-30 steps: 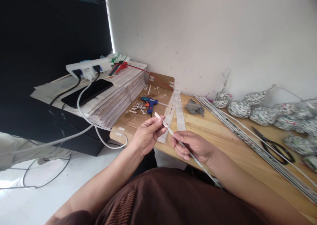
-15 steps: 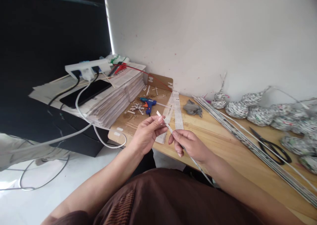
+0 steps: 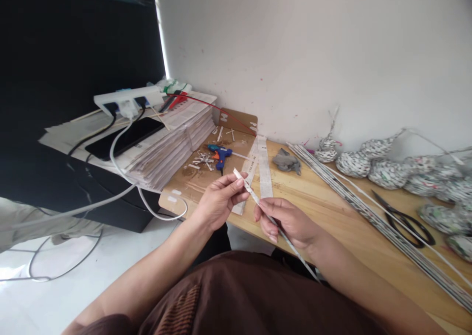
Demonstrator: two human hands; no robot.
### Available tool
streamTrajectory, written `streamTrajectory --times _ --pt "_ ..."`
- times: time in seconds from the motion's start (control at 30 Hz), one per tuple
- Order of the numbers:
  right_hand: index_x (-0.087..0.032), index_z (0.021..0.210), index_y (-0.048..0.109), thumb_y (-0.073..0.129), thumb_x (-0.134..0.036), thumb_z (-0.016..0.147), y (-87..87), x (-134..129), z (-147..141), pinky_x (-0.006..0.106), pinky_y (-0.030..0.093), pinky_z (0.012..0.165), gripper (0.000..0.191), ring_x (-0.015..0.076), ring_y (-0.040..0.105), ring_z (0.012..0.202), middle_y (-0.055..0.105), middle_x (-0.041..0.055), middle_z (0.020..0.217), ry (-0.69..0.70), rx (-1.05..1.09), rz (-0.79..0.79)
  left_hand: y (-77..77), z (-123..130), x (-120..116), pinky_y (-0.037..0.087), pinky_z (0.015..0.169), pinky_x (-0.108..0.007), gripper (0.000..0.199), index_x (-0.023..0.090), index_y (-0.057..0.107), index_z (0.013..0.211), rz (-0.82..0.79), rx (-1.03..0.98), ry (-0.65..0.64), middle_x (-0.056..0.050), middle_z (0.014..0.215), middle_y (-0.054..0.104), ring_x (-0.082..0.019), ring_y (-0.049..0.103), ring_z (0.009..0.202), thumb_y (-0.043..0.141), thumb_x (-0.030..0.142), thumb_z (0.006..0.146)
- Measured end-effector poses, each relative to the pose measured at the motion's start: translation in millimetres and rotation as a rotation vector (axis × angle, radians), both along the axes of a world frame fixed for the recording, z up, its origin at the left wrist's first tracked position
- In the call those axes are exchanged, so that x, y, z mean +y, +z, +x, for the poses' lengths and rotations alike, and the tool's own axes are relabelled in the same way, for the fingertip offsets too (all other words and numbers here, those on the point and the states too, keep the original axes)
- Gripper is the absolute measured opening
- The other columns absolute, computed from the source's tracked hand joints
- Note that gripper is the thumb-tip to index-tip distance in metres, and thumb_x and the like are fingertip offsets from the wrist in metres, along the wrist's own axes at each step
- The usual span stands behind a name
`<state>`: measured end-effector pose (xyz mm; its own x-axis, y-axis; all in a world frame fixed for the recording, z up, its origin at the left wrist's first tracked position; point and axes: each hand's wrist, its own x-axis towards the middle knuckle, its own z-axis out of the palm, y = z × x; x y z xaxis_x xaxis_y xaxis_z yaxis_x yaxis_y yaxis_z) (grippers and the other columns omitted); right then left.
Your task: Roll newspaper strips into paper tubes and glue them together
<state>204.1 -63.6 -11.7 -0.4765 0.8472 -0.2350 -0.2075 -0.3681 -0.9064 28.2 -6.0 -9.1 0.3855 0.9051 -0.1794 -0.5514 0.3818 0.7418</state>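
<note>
Between thumb and fingers, my left hand (image 3: 223, 200) pinches a thin rolled paper stick (image 3: 254, 196) near its upper end. Further down the same stick, my right hand (image 3: 285, 221) grips it, and the lower part slants toward my lap. Beyond my hands a blue glue gun (image 3: 220, 157) lies on brown cardboard (image 3: 191, 185), beside a small heap of white paper scraps (image 3: 206, 160). Printed paper strips (image 3: 264, 170) lie just behind the stick.
A thick paper stack (image 3: 173, 148) on the left carries a black phone (image 3: 125, 138) and a power strip (image 3: 129, 98). To the right are long paper sticks (image 3: 354, 202), scissors (image 3: 403, 219), woven paper pieces (image 3: 387, 173) and a grey rag (image 3: 286, 161).
My right hand has shifted slightly right and down along the stick, so more of it shows between my hands. My left hand has barely moved.
</note>
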Motion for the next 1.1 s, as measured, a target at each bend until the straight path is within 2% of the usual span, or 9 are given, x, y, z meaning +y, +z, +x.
streamTrajectory --times 0.2,0.4,0.53,0.63,0.7,0.77,0.9,1.1 --pt "-0.014 0.078 0.058 0.042 -0.030 0.095 -4.9 2.9 3.8 0.021 0.033 0.040 0.028 0.0078 0.038 0.034 0.038 -0.0067 0.041 0.143 0.288 -0.120 -0.8 0.2 2.1 0.057 0.062 -0.015 0.014 0.010 0.072 0.077 -0.040 -0.013 0.001 -0.002 0.074 0.068 -0.008 0.065 0.063 0.079 0.013 0.065" --pt "-0.017 0.075 0.055 0.040 -0.031 0.095 -8.8 4.1 6.2 0.021 0.033 0.040 0.028 0.0091 0.037 0.034 0.035 -0.0071 0.038 0.206 0.398 -0.161 -1.1 0.3 3.3 0.057 0.068 -0.015 0.022 0.012 0.074 0.091 -0.033 -0.043 -0.073 -0.002 0.079 0.069 -0.008 0.066 0.068 0.076 0.013 0.069" --pt "-0.015 0.081 0.057 0.039 -0.039 0.095 -7.4 3.6 4.8 0.022 0.035 0.040 0.032 0.0093 0.042 0.035 0.041 -0.0061 0.043 0.156 0.241 -0.099 -1.8 0.1 6.2 0.057 0.067 -0.015 0.018 0.011 0.074 0.088 -0.010 -0.035 -0.081 -0.002 0.078 0.069 -0.008 0.066 0.068 0.076 0.014 0.070" --pt "-0.014 0.089 0.057 0.048 -0.044 0.092 -4.8 0.3 3.4 0.022 0.040 0.045 0.031 0.0090 0.048 0.044 0.052 -0.0032 0.055 -0.010 -0.070 0.046 -2.4 0.3 9.4 0.057 0.067 -0.016 0.012 0.011 0.073 0.081 0.004 -0.016 -0.026 -0.003 0.080 0.069 -0.008 0.065 0.067 0.076 0.015 0.070" --pt "-0.015 0.088 0.057 0.054 -0.044 0.089 -3.3 -3.1 2.7 0.022 0.042 0.050 0.029 0.0084 0.050 0.050 0.053 -0.0023 0.061 -0.124 -0.277 0.172 -2.7 0.6 11.2 0.058 0.067 -0.017 0.012 0.011 0.072 0.080 0.021 -0.004 -0.008 -0.003 0.080 0.068 -0.007 0.064 0.067 0.076 0.016 0.070" --pt "-0.015 0.088 0.057 0.051 -0.045 0.091 -2.1 -6.2 2.4 0.022 0.042 0.053 0.031 0.0081 0.048 0.053 0.051 -0.0026 0.061 -0.171 -0.403 0.262 -2.5 0.9 12.6 0.058 0.068 -0.017 0.014 0.011 0.072 0.083 0.039 0.001 -0.015 -0.002 0.079 0.067 -0.008 0.064 0.068 0.076 0.017 0.070" --pt "-0.015 0.092 0.058 0.041 -0.048 0.094 1.3 -8.1 1.9 0.022 0.040 0.051 0.037 0.0080 0.044 0.050 0.047 -0.0037 0.057 -0.132 -0.420 0.271 0.0 1.3 13.3 0.057 0.065 -0.017 0.017 0.012 0.072 0.085 0.051 0.005 -0.034 -0.001 0.077 0.066 -0.007 0.063 0.066 0.077 0.018 0.070" --pt "-0.013 0.088 0.059 0.040 -0.049 0.094 3.8 -6.4 2.0 0.021 0.037 0.048 0.041 0.0072 0.044 0.043 0.047 -0.0041 0.053 -0.059 -0.307 0.198 2.4 0.3 11.7 0.057 0.061 -0.016 0.016 0.011 0.068 0.066 -0.004 0.009 0.021 -0.002 0.089 0.068 -0.005 0.063 0.062 0.082 0.015 0.060"
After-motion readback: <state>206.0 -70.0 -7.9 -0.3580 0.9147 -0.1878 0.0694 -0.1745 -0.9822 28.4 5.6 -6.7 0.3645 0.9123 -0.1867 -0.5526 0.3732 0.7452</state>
